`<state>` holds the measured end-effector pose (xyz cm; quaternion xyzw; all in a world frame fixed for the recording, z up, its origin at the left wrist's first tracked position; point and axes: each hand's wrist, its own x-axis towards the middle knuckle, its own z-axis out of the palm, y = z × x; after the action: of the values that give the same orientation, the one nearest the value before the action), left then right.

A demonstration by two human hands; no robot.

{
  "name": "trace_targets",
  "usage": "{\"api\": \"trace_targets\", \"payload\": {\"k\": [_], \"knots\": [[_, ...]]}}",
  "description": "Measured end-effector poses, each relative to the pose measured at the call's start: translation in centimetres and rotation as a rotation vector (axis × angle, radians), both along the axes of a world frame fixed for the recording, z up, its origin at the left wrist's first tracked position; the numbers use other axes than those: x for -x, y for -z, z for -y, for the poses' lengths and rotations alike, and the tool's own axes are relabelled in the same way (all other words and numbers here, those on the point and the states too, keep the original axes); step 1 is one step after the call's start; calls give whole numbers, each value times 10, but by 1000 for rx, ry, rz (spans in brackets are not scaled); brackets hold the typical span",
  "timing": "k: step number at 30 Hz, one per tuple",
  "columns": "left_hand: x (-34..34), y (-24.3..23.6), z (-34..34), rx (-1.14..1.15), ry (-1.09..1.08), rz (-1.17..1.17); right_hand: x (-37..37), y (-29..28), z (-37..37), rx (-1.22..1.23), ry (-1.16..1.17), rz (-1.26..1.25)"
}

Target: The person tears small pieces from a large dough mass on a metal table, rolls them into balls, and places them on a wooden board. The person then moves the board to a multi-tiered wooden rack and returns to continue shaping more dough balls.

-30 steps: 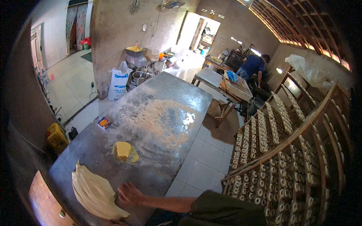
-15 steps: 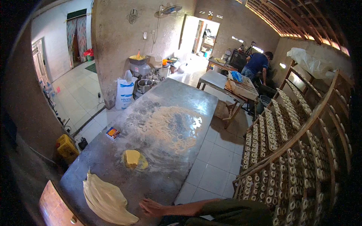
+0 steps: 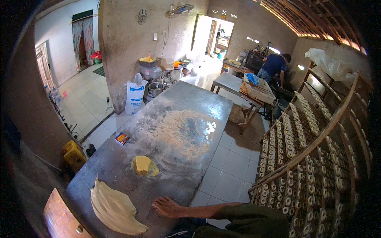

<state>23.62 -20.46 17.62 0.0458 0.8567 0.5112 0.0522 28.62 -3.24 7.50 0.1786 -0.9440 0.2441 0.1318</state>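
My right hand rests on the grey metal-topped table near its close edge, palm down with the fingers stretched out and holding nothing. To its left lies a large flattened sheet of pale dough, stretched long with pointed ends; a small gap separates it from my fingers. Farther up the table a yellow block of butter or margarine sits in a greasy yellow smear. Beyond that, flour is scattered over the surface. My left hand is out of sight.
A small coloured box lies by the table's left edge. Wooden racks holding rows of ring-shaped dough stand close on the right. A wooden board with a knob is at lower left. A co-worker bends at the far right.
My right hand has gone from curled fingers to stretched-out ones and moved slightly away from me. The whole view has shifted a little. The dough looks unchanged.
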Motion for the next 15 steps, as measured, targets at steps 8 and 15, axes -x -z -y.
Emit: {"api": "trace_targets", "payload": {"k": [8, 15], "knots": [[-33, -16, 35, -123, -101, 183, -8, -71, 106, 928, -593, 814], [-97, -57, 177, -325, 256, 564, -3, -171, 88, 684, -797, 1161]]}}
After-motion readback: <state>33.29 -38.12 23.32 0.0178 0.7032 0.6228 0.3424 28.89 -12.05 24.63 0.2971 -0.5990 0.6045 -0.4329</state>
